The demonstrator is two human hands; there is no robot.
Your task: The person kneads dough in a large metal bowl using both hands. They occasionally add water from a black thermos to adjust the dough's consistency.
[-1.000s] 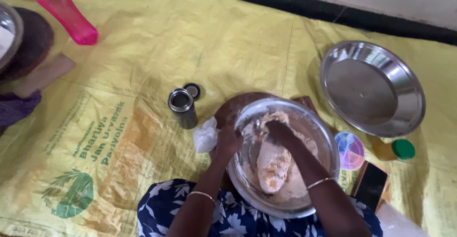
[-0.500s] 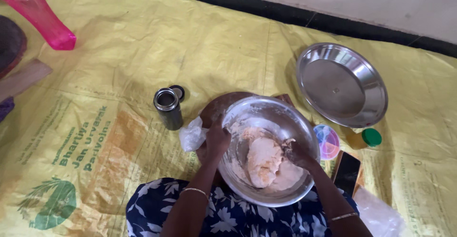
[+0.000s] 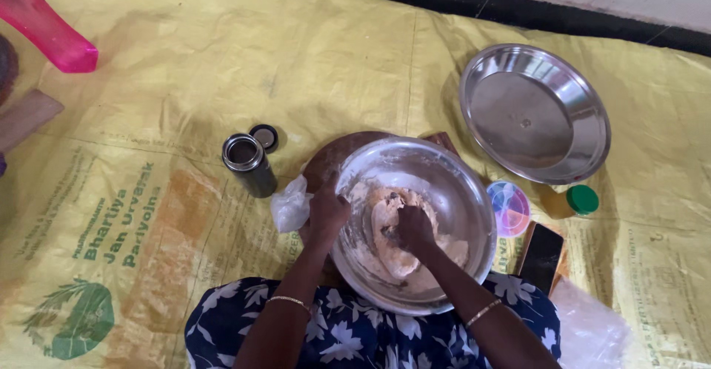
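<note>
The pale, lumpy lump of dough [image 3: 396,239] sits in the big round shiny steel bowl [image 3: 452,184], right under the right hand [image 3: 415,230]. That hand is curled into a fist and pushes down into the dough. The dough looks soft and sticky, so it likely squashes and clings to fingers. It seems a bit heavy for its size. A good way to hold it is from underneath with the whole hand, not with fingertips.

The left hand [image 3: 326,217] has its fingers bent over the near-left rim of the bowl and grips it. The bowl looks smooth and slippery, so the rim is the best place to hold.

Just left of the left hand lies a crumpled clear plastic bag [image 3: 290,204]. A little farther that way stands a small open dark steel can [image 3: 249,164], with its round lid [image 3: 264,137] beside it. Past the right hand, up and away, lies a wide empty steel plate [image 3: 535,113]. Near that hand's far side are a small round colourful lid [image 3: 509,207] and a flat black phone [image 3: 541,247]. Everything rests on a yellow woven floor mat [image 3: 185,80].
</note>
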